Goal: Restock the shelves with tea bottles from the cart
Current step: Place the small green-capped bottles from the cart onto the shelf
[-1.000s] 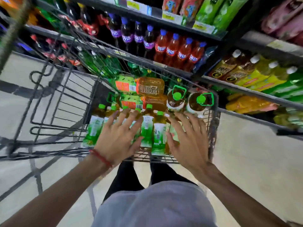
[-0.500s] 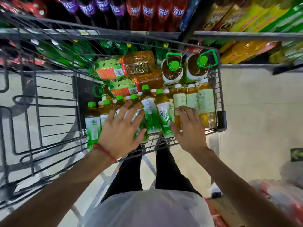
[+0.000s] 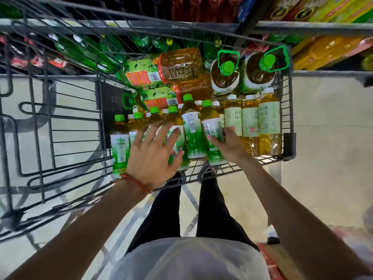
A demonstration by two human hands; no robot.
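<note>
A wire cart (image 3: 288,110) holds several small green-capped tea bottles (image 3: 121,146) in its near end. White-capped tea bottles (image 3: 269,122) with pale labels stand at its right side. My left hand (image 3: 153,156) lies spread, fingers straight, over the green-labelled bottles at the left. My right hand (image 3: 230,144) curls around the lower part of a green-capped tea bottle (image 3: 212,128) in the middle. Another tea bottle (image 3: 192,134) stands between the two hands.
Large oil jugs (image 3: 225,77) with green handles stand and lie at the cart's far end. Shelves (image 3: 302,29) stocked with drinks run along the top. Pale floor shows on both sides. A red package (image 3: 270,259) lies at the lower right.
The view has tilted further down onto the cart. My right hand has closed around a green-capped tea bottle; my left hand stays spread over the bottles at the left.
</note>
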